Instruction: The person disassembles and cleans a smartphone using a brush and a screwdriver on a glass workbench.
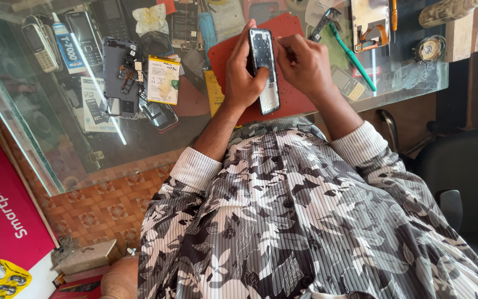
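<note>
Left hand (243, 77) wraps the edge of an opened phone frame (264, 69), fingers curled tight, holding it upright over a red work mat (297, 99) on the glass counter (394, 77). Right hand (304, 63) pinches at the frame's upper right edge, fingertips closed. A green toothbrush (352, 55) lies just right.

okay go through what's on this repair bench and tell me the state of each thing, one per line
Phone: back cover off, held upright over the red mat.
Left hand: gripping the phone's side.
Right hand: fingertips at the phone's upper edge.
Green toothbrush: lying loose on the glass counter.
Dark grey phone: opened, parts exposed.
Keypad phone: lying face up.
</note>
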